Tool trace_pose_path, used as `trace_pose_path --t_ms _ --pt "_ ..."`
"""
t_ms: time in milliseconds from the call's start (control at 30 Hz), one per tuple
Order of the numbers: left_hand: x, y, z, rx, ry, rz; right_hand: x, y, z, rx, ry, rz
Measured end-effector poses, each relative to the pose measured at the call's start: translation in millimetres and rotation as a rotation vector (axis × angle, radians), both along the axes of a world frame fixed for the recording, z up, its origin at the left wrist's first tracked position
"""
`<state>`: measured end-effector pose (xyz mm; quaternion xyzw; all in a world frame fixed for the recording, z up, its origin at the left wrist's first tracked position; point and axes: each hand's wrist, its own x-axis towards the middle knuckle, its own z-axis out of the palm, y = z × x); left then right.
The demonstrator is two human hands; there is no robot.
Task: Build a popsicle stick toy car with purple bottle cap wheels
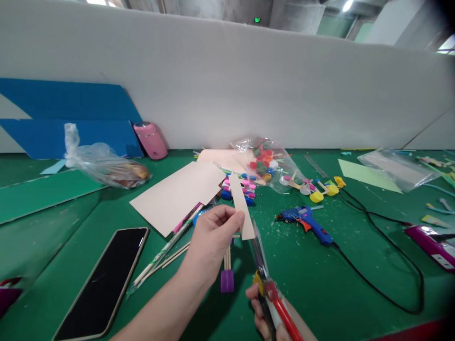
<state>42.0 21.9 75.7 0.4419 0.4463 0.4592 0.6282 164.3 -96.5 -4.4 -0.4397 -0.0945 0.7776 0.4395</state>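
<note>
I'd say trimming is in hand: the left hand (215, 232) pinches the strip (239, 199) at twelve o'clock, the right hand (260, 324) clamps scissors (261, 260) at five (touching, I can't tell), and snipping calls for steadiness.

The left hand (213, 232) is showing bare, its rounded knuckles and thumb giving way to a narrower wrist, and the smooth left forearm (170, 296) is broadening, uncovered, as far as the lower edge of the view. The right hand (259, 310) is appearing bare too, partly hidden, with a short uncovered stretch of right forearm (297, 321) showing beside it.
</note>
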Motion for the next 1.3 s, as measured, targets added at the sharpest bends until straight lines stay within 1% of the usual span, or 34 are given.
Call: trace_pose_path --t_ms 100,433,567,733,800,900,1033,1133,1300 --pt "0.6 -0.4 -0.8 0.007 0.001 0.005 -1.4 4.0 -1.2 -0.043 0.004 0.003" --pt "0.6 -1.4 -0.5 -0.002 -0.019 0.020 -7.5 4.0 -8.2 -0.010 -0.044 -0.008" --pt "-0.2 -1.5 0.0 -0.018 -0.017 0.008 -7.5 5.0 -6.3 -0.019 -0.062 0.000" --pt "0.6 -1.5 1.3 -0.017 -0.021 0.018 -3.5 4.2 0.1 -0.064 -0.041 0.001" --pt "0.8 -1.5 1.4 -0.012 -0.021 0.021 -1.5 4.5 1.0 -0.094 -0.015 0.024" --pt "1.0 -1.6 1.3 -0.005 -0.019 0.013 -0.1 5.5 -1.3 -0.118 0.024 0.042" --pt "1.3 -1.9 2.0 -0.009 -0.009 0.023 -1.0 6.3 -5.2 -0.142 0.064 -0.008" --pt "1.3 -1.7 2.1 -0.015 -0.005 0.026 -1.7 5.6 -5.0 -0.133 0.056 -0.001" --pt "1.0 -0.6 0.5 -0.012 -0.006 0.016 -3.5 2.9 -7.6 -0.065 -0.027 0.006"
